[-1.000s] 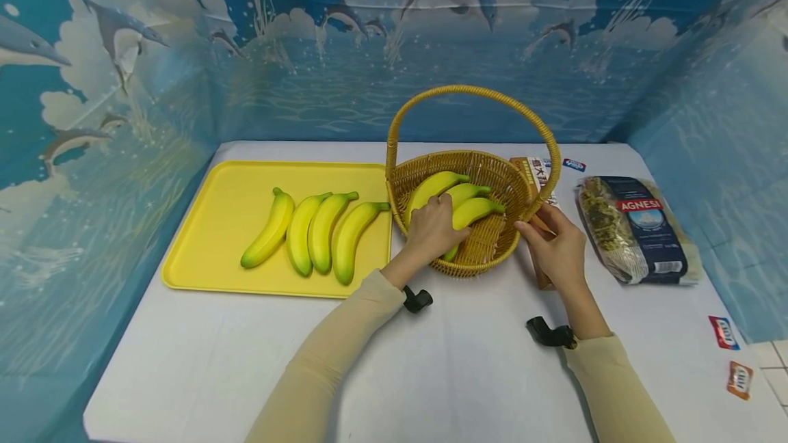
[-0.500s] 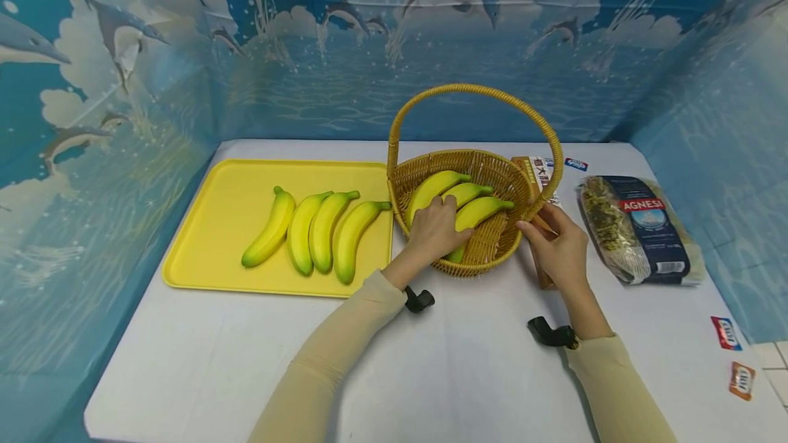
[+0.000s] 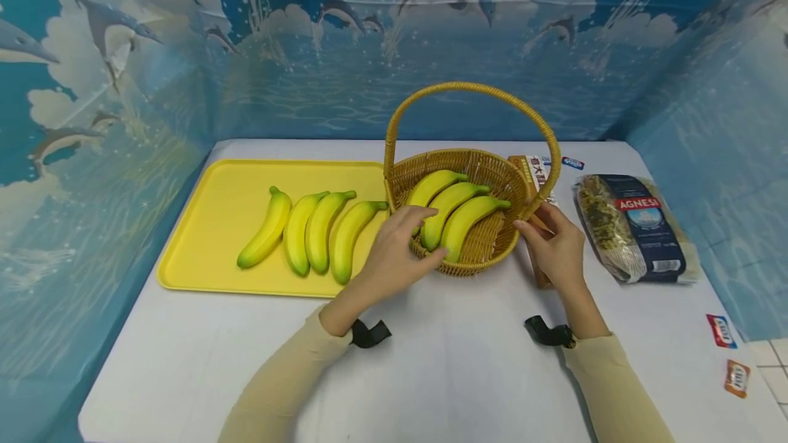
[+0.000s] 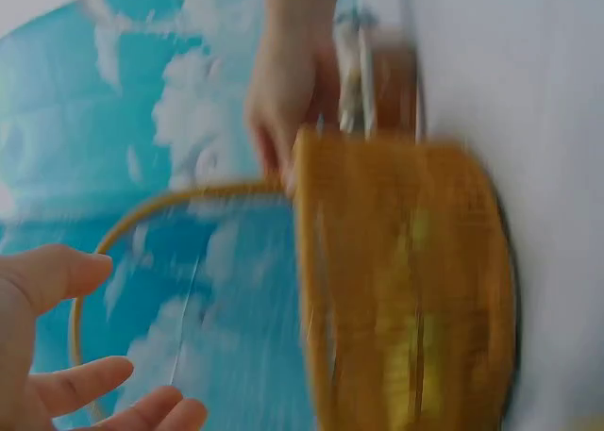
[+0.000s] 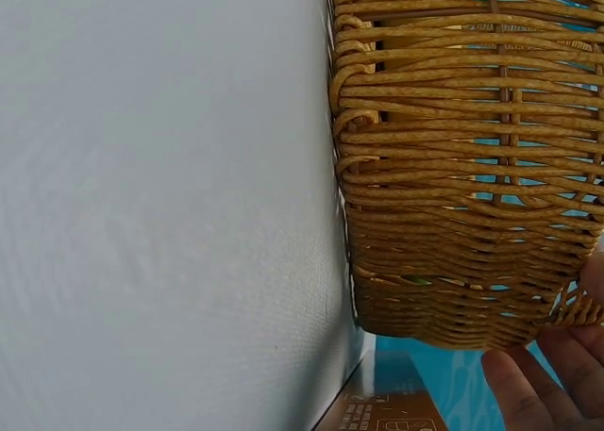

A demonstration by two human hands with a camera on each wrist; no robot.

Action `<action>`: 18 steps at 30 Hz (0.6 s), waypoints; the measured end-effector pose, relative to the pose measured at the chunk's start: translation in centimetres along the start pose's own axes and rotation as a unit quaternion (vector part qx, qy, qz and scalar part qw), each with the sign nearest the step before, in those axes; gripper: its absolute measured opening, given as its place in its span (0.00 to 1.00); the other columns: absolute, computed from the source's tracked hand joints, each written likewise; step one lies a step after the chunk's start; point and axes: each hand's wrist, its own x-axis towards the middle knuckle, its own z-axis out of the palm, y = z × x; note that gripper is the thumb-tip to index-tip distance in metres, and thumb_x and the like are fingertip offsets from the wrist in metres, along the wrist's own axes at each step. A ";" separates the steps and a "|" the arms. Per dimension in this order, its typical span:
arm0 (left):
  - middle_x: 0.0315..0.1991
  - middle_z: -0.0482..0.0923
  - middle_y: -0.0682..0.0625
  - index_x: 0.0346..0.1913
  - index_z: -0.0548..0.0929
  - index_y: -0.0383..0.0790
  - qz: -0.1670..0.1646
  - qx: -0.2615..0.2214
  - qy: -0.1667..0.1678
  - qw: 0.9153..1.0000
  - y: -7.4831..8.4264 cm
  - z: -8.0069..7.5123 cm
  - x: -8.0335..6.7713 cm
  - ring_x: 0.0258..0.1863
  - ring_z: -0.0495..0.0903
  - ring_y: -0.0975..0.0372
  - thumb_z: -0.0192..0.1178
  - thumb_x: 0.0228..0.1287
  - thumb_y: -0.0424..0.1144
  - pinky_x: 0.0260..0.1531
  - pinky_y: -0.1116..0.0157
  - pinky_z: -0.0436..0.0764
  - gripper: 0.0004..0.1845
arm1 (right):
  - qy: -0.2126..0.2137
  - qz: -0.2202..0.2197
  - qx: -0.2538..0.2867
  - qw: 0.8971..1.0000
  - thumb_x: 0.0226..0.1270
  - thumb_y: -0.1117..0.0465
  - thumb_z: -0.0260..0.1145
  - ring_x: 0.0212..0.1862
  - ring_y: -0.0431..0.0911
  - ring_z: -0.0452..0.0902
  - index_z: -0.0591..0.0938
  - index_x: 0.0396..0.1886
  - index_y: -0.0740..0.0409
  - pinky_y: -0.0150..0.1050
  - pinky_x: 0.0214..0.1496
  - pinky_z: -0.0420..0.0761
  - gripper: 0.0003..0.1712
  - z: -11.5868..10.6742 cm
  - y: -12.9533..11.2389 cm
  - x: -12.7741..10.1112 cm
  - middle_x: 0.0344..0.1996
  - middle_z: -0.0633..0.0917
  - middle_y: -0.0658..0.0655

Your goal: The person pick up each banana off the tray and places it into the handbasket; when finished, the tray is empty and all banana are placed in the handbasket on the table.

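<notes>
The picture is blurred. The left hand [image 4: 57, 356] sits at eight o'clock, fingers spread and relaxed, holding nothing — apart from the woven basket [image 4: 406, 290], which fills the frame from centre toward four o'clock. The basket's handle [image 4: 170, 200] arcs across at nine o'clock. At twelve o'clock the right hand [image 4: 283, 96] touches the basket's rim, with a brown box [image 4: 382, 82] just beside it — the white bench [image 4: 528, 91] lies at two o'clock.
</notes>
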 end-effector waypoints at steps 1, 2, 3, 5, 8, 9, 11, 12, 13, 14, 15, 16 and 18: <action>0.58 0.75 0.44 0.63 0.75 0.39 0.001 -0.006 0.020 1.000 -0.5 -1.0 -0.5 0.56 0.76 0.52 0.68 0.59 0.45 0.56 0.51 0.75 0.30 | 0.000 -0.002 0.002 1.000 0.63 0.59 0.70 0.57 0.44 0.80 0.77 0.63 0.61 0.16 0.47 0.75 0.29 0.0 0.0 0.0 0.58 0.82 0.62; 0.58 0.75 0.43 0.63 0.74 0.39 -0.001 -0.008 0.041 0.999 -1.1 -2.0 -1.1 0.55 0.76 0.51 0.68 0.58 0.44 0.54 0.51 0.75 0.31 | 0.000 -0.003 0.004 1.000 0.63 0.59 0.70 0.57 0.43 0.80 0.76 0.64 0.61 0.16 0.47 0.75 0.29 0.0 0.0 0.1 0.58 0.82 0.62; 0.58 0.75 0.43 0.63 0.74 0.38 -0.005 -0.009 0.062 0.998 -1.8 -3.0 -1.6 0.55 0.76 0.50 0.68 0.57 0.43 0.54 0.50 0.75 0.31 | 0.000 -0.005 0.005 1.000 0.63 0.59 0.70 0.57 0.40 0.80 0.77 0.64 0.61 0.16 0.47 0.75 0.29 0.0 0.0 0.1 0.58 0.82 0.62; 0.57 0.75 0.41 0.63 0.74 0.38 -0.025 -0.018 0.103 0.994 -3.2 -5.0 -2.6 0.54 0.75 0.49 0.69 0.56 0.41 0.53 0.51 0.75 0.31 | 0.000 -0.010 0.010 1.000 0.63 0.60 0.70 0.55 0.33 0.78 0.77 0.63 0.62 0.17 0.47 0.75 0.29 0.1 0.1 0.1 0.57 0.82 0.63; 0.56 0.76 0.40 0.63 0.75 0.36 -0.054 -0.033 0.162 0.985 -5.6 -8.0 -4.1 0.53 0.75 0.49 0.69 0.55 0.36 0.53 0.53 0.72 0.31 | 0.002 -0.013 0.014 1.000 0.62 0.61 0.70 0.51 0.23 0.74 0.77 0.63 0.63 0.16 0.46 0.75 0.29 0.1 0.3 0.1 0.57 0.82 0.64; 0.56 0.76 0.40 0.63 0.75 0.36 -0.064 -0.038 0.180 0.981 -6.4 -8.9 -4.6 0.54 0.75 0.49 0.70 0.55 0.35 0.53 0.55 0.71 0.31 | 0.002 -0.014 0.014 1.000 0.62 0.61 0.70 0.51 0.21 0.73 0.77 0.63 0.63 0.16 0.46 0.75 0.29 0.1 0.3 0.1 0.56 0.82 0.64; 0.57 0.76 0.39 0.63 0.75 0.35 -0.090 -0.047 0.216 0.971 -7.8 -10.6 -5.7 0.54 0.75 0.51 0.69 0.55 0.32 0.53 0.58 0.70 0.31 | 0.002 -0.013 0.009 1.000 0.63 0.61 0.70 0.51 0.22 0.74 0.77 0.63 0.62 0.15 0.45 0.75 0.29 0.0 0.3 0.1 0.56 0.82 0.64; 0.58 0.76 0.39 0.63 0.75 0.35 -0.103 -0.050 0.233 0.966 -8.6 -11.4 -6.3 0.55 0.74 0.52 0.69 0.55 0.31 0.53 0.60 0.69 0.31 | 0.003 -0.013 0.007 1.000 0.63 0.60 0.70 0.52 0.25 0.76 0.77 0.63 0.62 0.15 0.45 0.75 0.29 0.0 0.3 0.1 0.56 0.82 0.63; 0.58 0.75 0.39 0.64 0.75 0.35 -0.117 -0.051 0.249 0.960 -9.3 -12.1 -6.8 0.55 0.74 0.52 0.69 0.55 0.30 0.53 0.61 0.69 0.31 | 0.002 -0.013 0.004 1.000 0.63 0.60 0.70 0.53 0.30 0.78 0.77 0.63 0.62 0.15 0.45 0.75 0.29 0.0 0.3 0.1 0.56 0.83 0.63; 0.59 0.75 0.40 0.64 0.75 0.36 -0.131 -0.054 0.264 0.954 -10.0 -12.7 -7.4 0.55 0.74 0.53 0.68 0.55 0.29 0.53 0.62 0.69 0.31 | 0.002 -0.011 0.000 1.000 0.63 0.60 0.70 0.54 0.35 0.80 0.77 0.63 0.62 0.16 0.45 0.75 0.29 0.0 0.3 0.1 0.56 0.83 0.63; 0.60 0.75 0.41 0.65 0.74 0.37 -0.146 -0.056 0.277 0.948 -10.6 -13.3 -7.9 0.56 0.73 0.55 0.68 0.55 0.29 0.53 0.63 0.69 0.31 | 0.002 -0.011 -0.001 1.000 0.63 0.59 0.70 0.56 0.40 0.81 0.77 0.63 0.62 0.16 0.46 0.75 0.29 0.0 0.3 0.1 0.56 0.82 0.63; 0.60 0.75 0.42 0.65 0.74 0.38 -0.160 -0.058 0.289 0.942 -11.2 -13.8 -8.4 0.56 0.73 0.56 0.67 0.56 0.28 0.53 0.63 0.69 0.31 | 0.002 -0.011 -0.002 1.000 0.63 0.59 0.70 0.56 0.45 0.81 0.77 0.63 0.62 0.16 0.46 0.75 0.29 0.0 0.3 0.1 0.56 0.82 0.64; 0.61 0.74 0.43 0.66 0.74 0.40 -0.185 -0.056 0.306 0.932 -12.2 -14.5 -9.1 0.56 0.73 0.58 0.67 0.57 0.29 0.54 0.63 0.69 0.32 | 0.003 -0.009 -0.002 1.000 0.63 0.60 0.70 0.57 0.52 0.81 0.77 0.63 0.63 0.17 0.46 0.76 0.29 0.0 0.3 0.0 0.56 0.82 0.64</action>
